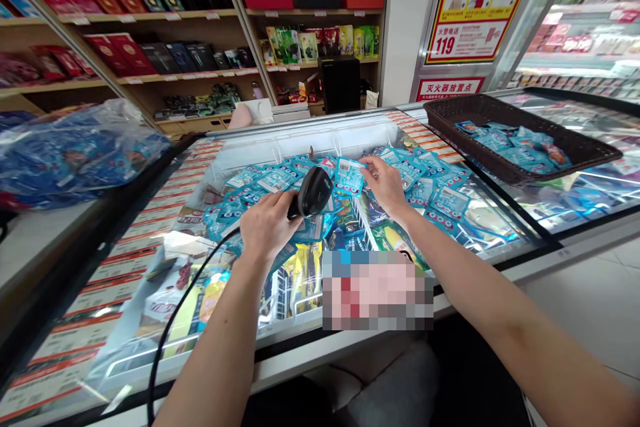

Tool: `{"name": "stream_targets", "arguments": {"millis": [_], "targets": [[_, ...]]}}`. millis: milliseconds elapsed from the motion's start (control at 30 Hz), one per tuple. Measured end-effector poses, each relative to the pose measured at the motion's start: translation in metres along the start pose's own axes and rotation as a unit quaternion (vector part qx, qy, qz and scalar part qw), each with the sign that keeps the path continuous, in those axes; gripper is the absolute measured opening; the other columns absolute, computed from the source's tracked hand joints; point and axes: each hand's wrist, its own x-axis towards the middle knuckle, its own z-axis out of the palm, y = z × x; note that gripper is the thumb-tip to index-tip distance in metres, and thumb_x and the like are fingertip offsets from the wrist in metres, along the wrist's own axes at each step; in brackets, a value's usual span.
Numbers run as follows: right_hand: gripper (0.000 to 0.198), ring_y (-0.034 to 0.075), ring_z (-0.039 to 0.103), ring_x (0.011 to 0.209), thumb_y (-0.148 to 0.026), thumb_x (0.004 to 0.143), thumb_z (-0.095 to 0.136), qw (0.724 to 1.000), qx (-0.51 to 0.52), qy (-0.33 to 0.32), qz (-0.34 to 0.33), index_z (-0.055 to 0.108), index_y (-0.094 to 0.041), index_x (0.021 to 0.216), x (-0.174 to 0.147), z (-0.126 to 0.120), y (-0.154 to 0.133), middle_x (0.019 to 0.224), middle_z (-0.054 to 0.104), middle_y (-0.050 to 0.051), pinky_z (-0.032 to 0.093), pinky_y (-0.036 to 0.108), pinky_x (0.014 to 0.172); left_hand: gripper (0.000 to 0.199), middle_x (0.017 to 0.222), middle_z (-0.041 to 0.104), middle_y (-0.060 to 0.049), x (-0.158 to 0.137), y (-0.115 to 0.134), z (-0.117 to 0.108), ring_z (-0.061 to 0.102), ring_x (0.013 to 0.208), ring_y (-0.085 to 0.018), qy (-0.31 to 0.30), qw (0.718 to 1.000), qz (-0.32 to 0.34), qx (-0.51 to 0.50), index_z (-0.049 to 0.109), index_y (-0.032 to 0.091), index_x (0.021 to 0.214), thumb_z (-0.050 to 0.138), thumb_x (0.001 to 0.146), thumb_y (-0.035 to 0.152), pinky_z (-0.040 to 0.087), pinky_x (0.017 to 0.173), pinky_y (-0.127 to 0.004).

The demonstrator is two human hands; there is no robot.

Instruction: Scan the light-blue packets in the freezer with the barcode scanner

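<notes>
My left hand [269,223] is wrapped round the handle of a black barcode scanner [315,192], whose head tilts toward the right. A black cable runs from it down past my left forearm. Between the fingertips of my right hand [385,185] is the edge of a small blue packet [349,177], held up with a barcode toward me. The packet is a short way right of the scanner, apart from it. Many similar blue packets [443,202] lie scattered on the glass top of the freezer [220,347] below both hands.
A dark woven basket [565,163] with more blue packets stands at the right on the glass. At the left lies a clear plastic bag [80,150] of blue packets. Shelves [190,15] with boxes and bottles line the back. A blurred patch covers the freezer's front edge.
</notes>
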Motion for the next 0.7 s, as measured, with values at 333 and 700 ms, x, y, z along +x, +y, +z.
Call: {"name": "stream_targets", "arguments": {"millis": [333,700], "targets": [[0.028,0.018,0.062,0.075,-0.037,0.092,0.043,1.000,0.007,0.002,-0.006,0.059,-0.022,0.110,-0.0004,-0.0009,-0.0021,0.091,0.066,0.003,0.052,0.035,0.077,0.031,0.094,0.070,-0.005,0.0004,0.0016,-0.0003,0.062,0.095,-0.025,0.006,1.000,0.018,0.008,0.062,0.023,0.107,0.054,0.080,0.035,0.039,0.063,-0.031],[0.030,0.018,0.063,0.076,-0.040,0.093,0.042,1.000,0.006,-0.003,-0.002,0.059,-0.022,0.110,-0.0005,-0.0007,-0.0028,0.089,0.067,0.003,0.052,0.034,0.077,0.032,0.093,0.070,-0.006,-0.0002,0.0032,-0.0016,0.063,0.094,-0.023,0.015,0.999,0.039,-0.004,0.061,0.024,0.110,0.052,0.081,0.032,0.041,0.066,-0.030]]}}
